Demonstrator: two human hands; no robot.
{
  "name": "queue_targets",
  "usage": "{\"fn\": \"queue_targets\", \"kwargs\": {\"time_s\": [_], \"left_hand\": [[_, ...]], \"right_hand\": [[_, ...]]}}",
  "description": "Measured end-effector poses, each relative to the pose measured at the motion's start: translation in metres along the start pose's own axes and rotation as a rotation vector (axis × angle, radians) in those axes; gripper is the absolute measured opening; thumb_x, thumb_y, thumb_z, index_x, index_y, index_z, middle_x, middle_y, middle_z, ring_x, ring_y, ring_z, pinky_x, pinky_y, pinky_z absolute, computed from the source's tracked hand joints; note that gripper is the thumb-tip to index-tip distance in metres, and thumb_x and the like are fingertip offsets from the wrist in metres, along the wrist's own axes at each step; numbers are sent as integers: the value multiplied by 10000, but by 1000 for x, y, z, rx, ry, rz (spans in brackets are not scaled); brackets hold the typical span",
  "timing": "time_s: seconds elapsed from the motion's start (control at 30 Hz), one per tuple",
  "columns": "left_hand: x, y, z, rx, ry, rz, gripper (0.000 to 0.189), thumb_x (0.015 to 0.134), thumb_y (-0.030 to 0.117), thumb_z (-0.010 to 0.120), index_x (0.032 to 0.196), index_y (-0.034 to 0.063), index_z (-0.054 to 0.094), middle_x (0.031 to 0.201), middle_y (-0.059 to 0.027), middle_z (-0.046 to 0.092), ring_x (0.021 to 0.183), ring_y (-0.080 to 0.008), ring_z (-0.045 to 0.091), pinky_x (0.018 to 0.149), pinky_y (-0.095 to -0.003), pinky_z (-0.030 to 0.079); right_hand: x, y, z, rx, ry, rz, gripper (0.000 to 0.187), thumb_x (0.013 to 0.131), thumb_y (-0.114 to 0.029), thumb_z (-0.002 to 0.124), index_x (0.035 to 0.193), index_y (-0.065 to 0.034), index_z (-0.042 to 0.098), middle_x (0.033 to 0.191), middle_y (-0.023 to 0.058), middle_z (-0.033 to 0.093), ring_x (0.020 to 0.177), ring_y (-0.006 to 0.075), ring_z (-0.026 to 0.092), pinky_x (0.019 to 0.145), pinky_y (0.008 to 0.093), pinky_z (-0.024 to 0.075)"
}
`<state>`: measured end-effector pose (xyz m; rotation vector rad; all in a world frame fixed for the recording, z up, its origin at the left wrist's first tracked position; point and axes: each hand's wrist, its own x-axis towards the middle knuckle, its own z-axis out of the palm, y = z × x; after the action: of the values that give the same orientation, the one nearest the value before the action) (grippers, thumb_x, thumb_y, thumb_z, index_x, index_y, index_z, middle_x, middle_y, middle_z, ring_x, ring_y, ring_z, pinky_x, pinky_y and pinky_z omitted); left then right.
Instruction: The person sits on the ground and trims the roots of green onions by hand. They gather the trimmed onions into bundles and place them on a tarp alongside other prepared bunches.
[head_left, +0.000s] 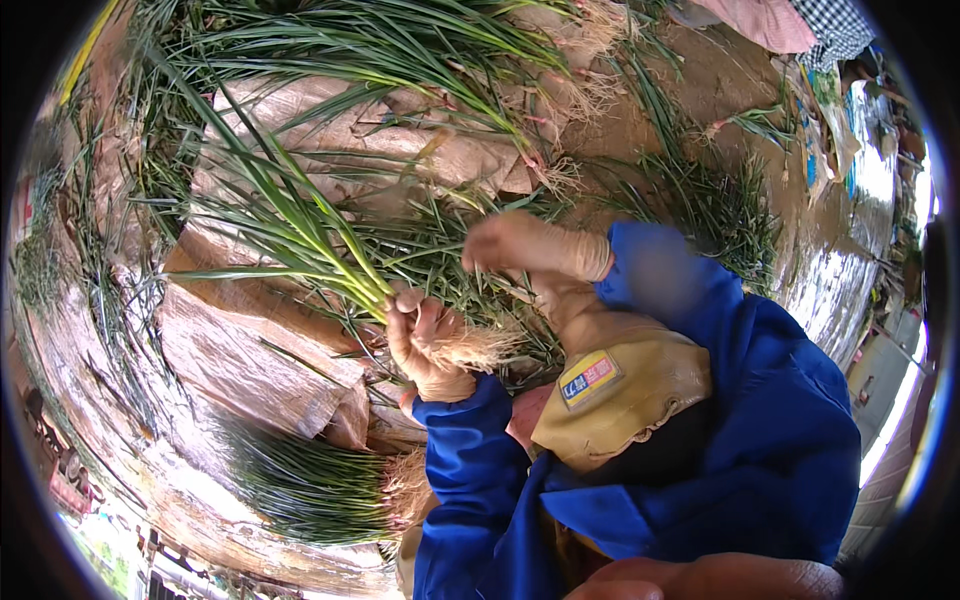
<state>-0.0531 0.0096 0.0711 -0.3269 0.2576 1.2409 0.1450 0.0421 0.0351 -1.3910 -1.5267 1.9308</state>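
Note:
My left hand is closed around a small bunch of green onion-like plants, gripping them low on the stems. Their long leaves point to the upper left, and pale stringy roots stick out on the other side of the fist. My right hand, blurred, is above loose green leaves to the upper right of the bunch. Its fingers are bent, and I see no plant in it, though the fingertips are unclear. Both wrists come out of blue sleeves.
A large pile of rooted plants lies at the top. A neatly aligned bundle lies at the lower left. Woven sacking covers part of the ground, with leaf scraps at the right. A tan article with a printed label is near my body.

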Motion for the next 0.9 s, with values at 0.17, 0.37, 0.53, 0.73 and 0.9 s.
{"fn": "queue_targets", "kwargs": {"time_s": [0.17,0.37,0.53,0.73,0.9], "left_hand": [[-4,0,-47,-29,156,-144,307,968,117,473,1273,79,469,939,-31,597,589,-73,434,523,-227,362],[-3,-21,-39,147,328,-247,242,968,209,507,1172,87,552,855,-62,619,696,-180,516,647,-342,450],[0,-41,-29,108,469,-274,264,1005,306,434,1178,128,524,755,-31,556,605,-155,479,564,-319,421],[-4,-46,-28,118,-35,-210,147,972,279,527,986,134,514,683,-11,512,518,-128,410,527,-276,369],[7,-29,-18,330,68,-80,166,928,239,609,886,95,536,1014,-52,531,799,-166,481,717,-329,444]], "right_hand": [[17,-11,-15,359,85,147,225,978,-225,532,1007,-36,649,826,1,649,713,67,598,614,225,502],[25,-6,6,750,102,125,249,946,-259,586,1085,-60,641,844,23,640,688,87,593,583,209,483],[33,3,12,791,96,187,189,930,-187,588,967,-1,580,819,21,601,690,98,579,586,249,506],[28,13,9,776,12,244,215,932,-197,560,966,8,617,759,62,624,686,144,621,590,257,518],[17,67,-32,-299,612,-178,171,879,-217,610,1006,-117,666,838,108,677,745,236,672,633,332,520]]}}
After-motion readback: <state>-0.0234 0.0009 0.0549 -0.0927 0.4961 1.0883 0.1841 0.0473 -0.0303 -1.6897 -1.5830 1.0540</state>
